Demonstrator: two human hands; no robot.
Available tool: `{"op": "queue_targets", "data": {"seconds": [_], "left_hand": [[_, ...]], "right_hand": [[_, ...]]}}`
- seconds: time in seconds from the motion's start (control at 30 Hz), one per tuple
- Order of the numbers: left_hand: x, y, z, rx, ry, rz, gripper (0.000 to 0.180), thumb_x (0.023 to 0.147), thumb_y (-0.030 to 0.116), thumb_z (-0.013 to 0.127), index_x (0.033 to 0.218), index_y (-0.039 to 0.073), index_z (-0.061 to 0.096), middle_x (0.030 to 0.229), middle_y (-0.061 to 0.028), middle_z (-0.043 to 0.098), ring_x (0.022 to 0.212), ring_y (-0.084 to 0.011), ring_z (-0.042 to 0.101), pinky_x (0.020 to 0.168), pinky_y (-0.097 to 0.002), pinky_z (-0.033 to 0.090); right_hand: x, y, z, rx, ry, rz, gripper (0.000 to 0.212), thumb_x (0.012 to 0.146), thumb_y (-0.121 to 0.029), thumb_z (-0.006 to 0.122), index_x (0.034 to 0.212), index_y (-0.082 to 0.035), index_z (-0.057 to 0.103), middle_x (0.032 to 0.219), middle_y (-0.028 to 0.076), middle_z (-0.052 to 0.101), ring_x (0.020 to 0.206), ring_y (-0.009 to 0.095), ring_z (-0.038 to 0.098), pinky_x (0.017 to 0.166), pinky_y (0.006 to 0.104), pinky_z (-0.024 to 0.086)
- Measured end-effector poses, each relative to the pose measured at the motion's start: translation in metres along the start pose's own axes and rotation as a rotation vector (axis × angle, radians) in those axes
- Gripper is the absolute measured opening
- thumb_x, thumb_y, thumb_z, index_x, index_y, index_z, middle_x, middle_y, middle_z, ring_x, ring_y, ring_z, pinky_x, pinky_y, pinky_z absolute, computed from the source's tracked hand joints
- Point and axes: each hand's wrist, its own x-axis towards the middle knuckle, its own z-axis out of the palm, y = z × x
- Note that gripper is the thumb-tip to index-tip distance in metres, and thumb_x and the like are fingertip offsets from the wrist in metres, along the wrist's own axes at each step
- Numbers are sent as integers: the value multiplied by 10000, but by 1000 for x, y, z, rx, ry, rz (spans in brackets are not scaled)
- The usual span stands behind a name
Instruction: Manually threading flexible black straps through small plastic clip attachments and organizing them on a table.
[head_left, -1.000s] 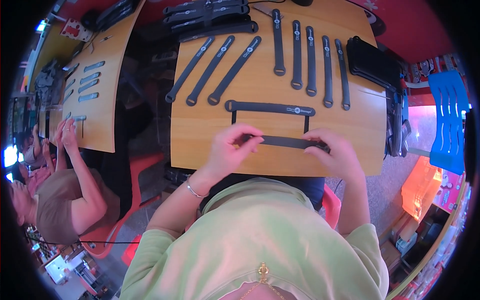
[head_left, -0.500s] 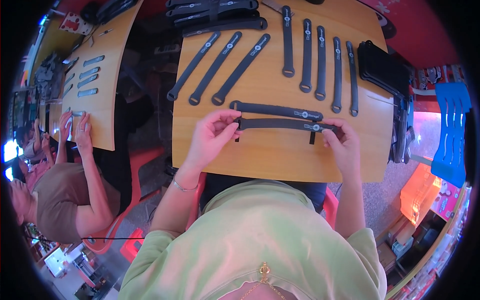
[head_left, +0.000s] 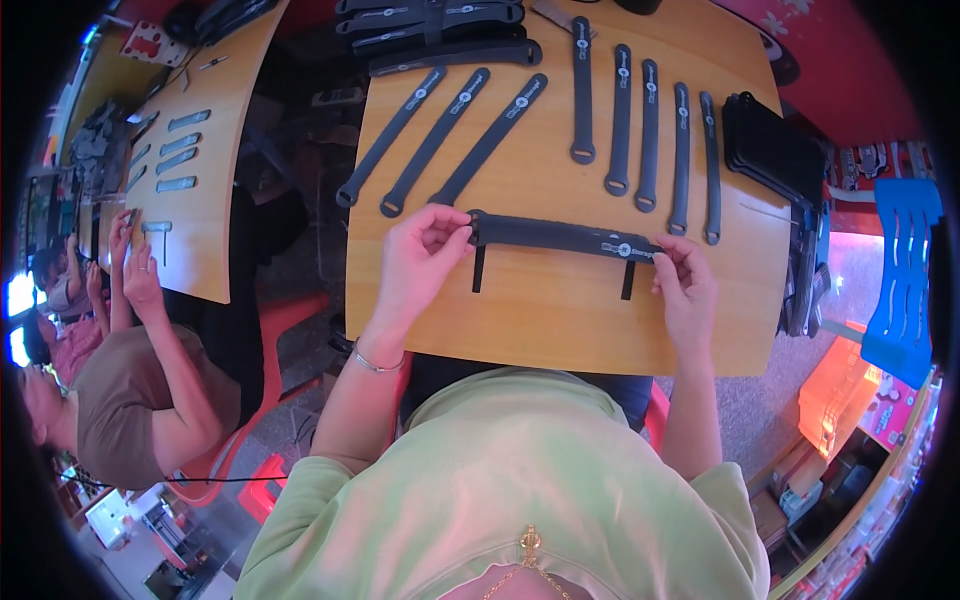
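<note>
A dark grey strap (head_left: 555, 236) with a slotted end and a pale printed mark is stretched level between my hands. My left hand (head_left: 428, 258) pinches its slotted end; the fingers of my right hand (head_left: 688, 278) are closed on the other end. A second strap lies under it, almost wholly covered. Beneath them, a narrow black strip (head_left: 478, 270) on the left and another black strip (head_left: 627, 281) on the right run toward me on the wooden table (head_left: 550, 325).
Beyond my hands, slanted straps (head_left: 440, 140) lie at left and several upright straps (head_left: 620, 120) at right. A bundle of straps (head_left: 435, 30) sits at the far edge, a black stack (head_left: 770, 145) at the right. On my left, a co-worker (head_left: 150, 400) sits at another table (head_left: 205, 250).
Both hands have moved slightly away from me, bringing the held strap over the one lying behind it. The two straps were apart before. The co-worker's hands have shifted toward the co-worker.
</note>
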Motion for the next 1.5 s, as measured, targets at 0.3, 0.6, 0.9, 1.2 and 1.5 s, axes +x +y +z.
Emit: {"op": "queue_targets", "data": {"seconds": [0.3,0.6,0.9,1.2,1.5], "left_hand": [[3,-5,1,26,46,-5,103,831,-13,615,928,-49,620,767,-55,640,683,-98,638,630,-193,512],[3,-8,3,40,76,-1,107,831,-4,622,930,-42,629,751,-46,633,652,-83,620,606,-188,509],[4,-6,4,52,89,-26,104,832,4,624,927,-35,635,733,-39,625,627,-79,612,578,-183,498],[5,-6,5,57,98,-34,103,828,1,629,925,-32,638,732,-38,622,619,-80,608,566,-182,496],[6,-7,6,44,115,-50,98,824,-9,630,920,-32,636,733,-39,621,611,-78,598,560,-182,502]], "right_hand": [[1,0,5,30,28,8,127,877,-1,570,1004,-11,559,805,-7,562,634,31,486,531,168,400],[2,4,6,29,53,6,123,872,-11,586,993,-16,567,788,-14,564,617,26,482,518,165,393],[4,3,7,6,67,29,116,869,-13,593,983,-20,571,789,-17,569,628,24,491,517,163,394],[4,3,7,21,66,41,139,852,7,611,984,-17,578,805,-16,578,670,28,513,535,160,404],[5,4,9,-41,83,62,134,834,17,626,959,-7,586,802,-7,582,682,35,521,592,160,429]]}}
